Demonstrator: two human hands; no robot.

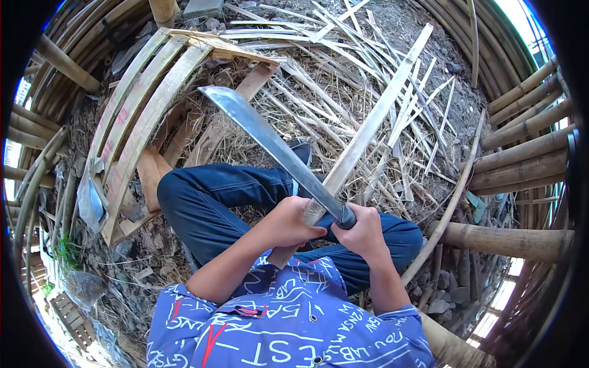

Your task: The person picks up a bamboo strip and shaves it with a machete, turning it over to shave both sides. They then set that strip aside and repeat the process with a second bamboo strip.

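My left hand (pixel 288 222) is closed around a long flat bamboo slat (pixel 374 116), near its lower end. The slat slants up and away to the right, its short end pointing at my shirt. In my right hand (pixel 363 232) is the dark handle of a machete (pixel 270 142). Its broad grey blade reaches up to the left and crosses over the slat just above my left hand. Both hands are close together over my lap, between my bent knees.
A wooden crate (pixel 147 104) lies on the left, with a torn plastic bag (pixel 92 195) at its corner. Split bamboo strips (pixel 319 116) and shavings litter the ground ahead. Stacked bamboo poles (pixel 521 159) line the right side, and one thick pole (pixel 503 241) juts in beside my knee.
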